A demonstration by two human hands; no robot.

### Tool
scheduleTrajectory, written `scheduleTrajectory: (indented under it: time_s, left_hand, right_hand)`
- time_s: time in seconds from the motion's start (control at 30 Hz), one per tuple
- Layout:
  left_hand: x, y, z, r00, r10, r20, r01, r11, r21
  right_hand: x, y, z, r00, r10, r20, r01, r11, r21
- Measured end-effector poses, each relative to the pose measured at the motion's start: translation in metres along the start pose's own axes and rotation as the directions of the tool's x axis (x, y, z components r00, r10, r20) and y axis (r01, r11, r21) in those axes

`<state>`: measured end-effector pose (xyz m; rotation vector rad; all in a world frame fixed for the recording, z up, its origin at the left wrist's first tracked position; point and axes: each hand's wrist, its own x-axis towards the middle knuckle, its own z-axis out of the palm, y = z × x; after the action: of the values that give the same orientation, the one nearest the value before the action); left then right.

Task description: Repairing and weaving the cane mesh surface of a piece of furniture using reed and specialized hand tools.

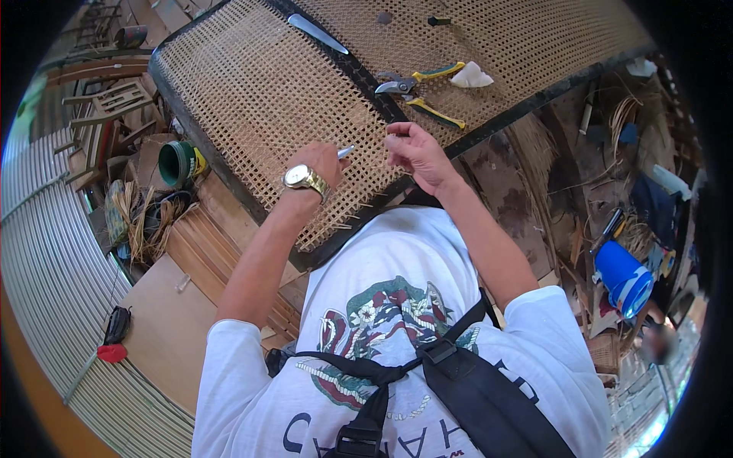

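A woven cane panel (252,91) in a dark frame lies before me. Over its near part, my left hand (324,164) is closed round a small silvery pointed tool (346,152); only its tip shows beyond the fingers. My right hand (420,159) hovers just right of it, thumb and fingers curled together in a pinch. What they hold, if anything, is too small to tell. Farther up the panel are pruning shears (397,86) with yellow-and-black handles, spread apart. A crumpled white scrap (471,75) touches the upper handle. A pale flat blade (318,33) rests along the dark middle bar.
A small black object (438,21) sits on the far cane. Left of the frame stand a green bucket (179,163) and wooden chair parts (111,107), with planks (221,256) nearer me. A blue bucket (622,276) and loose cane strips (534,160) are at the right.
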<state>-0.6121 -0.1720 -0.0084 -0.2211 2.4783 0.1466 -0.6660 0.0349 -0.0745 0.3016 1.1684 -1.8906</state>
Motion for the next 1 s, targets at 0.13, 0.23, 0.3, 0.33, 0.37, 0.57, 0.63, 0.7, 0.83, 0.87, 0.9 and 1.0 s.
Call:
scheduleTrajectory:
  time_s: [0.13,0.23,0.3,0.33,0.37,0.57,0.63,0.7,0.83,0.87,0.9,1.0]
  left_hand:
    - [0.001,-0.017,0.011,0.996,0.049,-0.073,-0.058,0.990,-0.125]
    - [-0.001,-0.034,0.026,0.983,0.124,-0.139,-0.144,0.978,-0.151]
    - [-0.008,-0.056,0.027,0.976,0.119,-0.182,-0.149,0.976,-0.160]
    - [-0.010,-0.067,0.023,0.966,0.123,-0.228,-0.162,0.974,-0.160]
    - [-0.012,-0.082,0.014,0.972,0.072,-0.222,-0.101,0.987,-0.123]
    - [-0.034,-0.120,-0.027,0.986,-0.003,-0.166,-0.024,0.987,-0.158]
    - [-0.035,-0.111,-0.051,0.997,-0.057,0.055,0.072,0.940,-0.335]
    - [-0.035,-0.110,-0.050,0.999,-0.038,0.017,0.041,0.941,-0.337]
    - [-0.035,-0.115,-0.039,0.982,0.031,-0.184,-0.087,0.948,-0.305]
    - [-0.037,-0.117,-0.035,0.983,0.030,-0.183,-0.086,0.948,-0.306]
    - [-0.036,-0.120,-0.032,0.975,0.055,-0.214,-0.120,0.945,-0.303]
    - [-0.043,-0.131,-0.023,0.966,0.055,-0.251,-0.133,0.943,-0.306]
  right_hand:
    - [-0.005,0.017,-0.028,0.999,-0.031,-0.042,0.038,0.981,0.191]
    - [-0.018,0.021,-0.024,0.995,-0.043,-0.085,0.023,0.975,-0.221]
    - [-0.015,0.028,-0.005,0.897,-0.409,0.167,0.323,0.351,-0.879]
    - [-0.013,0.030,0.003,0.805,-0.455,0.379,0.356,-0.139,-0.924]
    - [-0.001,0.044,0.005,0.801,-0.444,0.401,0.372,-0.155,-0.915]
    - [-0.009,0.048,0.028,0.809,-0.470,0.354,0.401,0.001,-0.916]
    - [-0.010,0.049,0.024,0.802,-0.514,0.304,0.430,0.144,-0.891]
    - [-0.008,0.058,0.019,0.875,-0.415,0.250,0.335,0.144,-0.931]
    - [-0.007,0.051,0.029,0.866,-0.416,0.277,0.240,-0.139,-0.961]
    - [-0.007,0.051,0.031,0.815,-0.484,0.318,0.274,-0.163,-0.948]
    - [-0.006,0.051,0.032,0.755,-0.549,0.359,0.306,-0.189,-0.933]
    - [-0.008,0.058,0.036,0.817,-0.502,0.283,0.243,-0.145,-0.959]
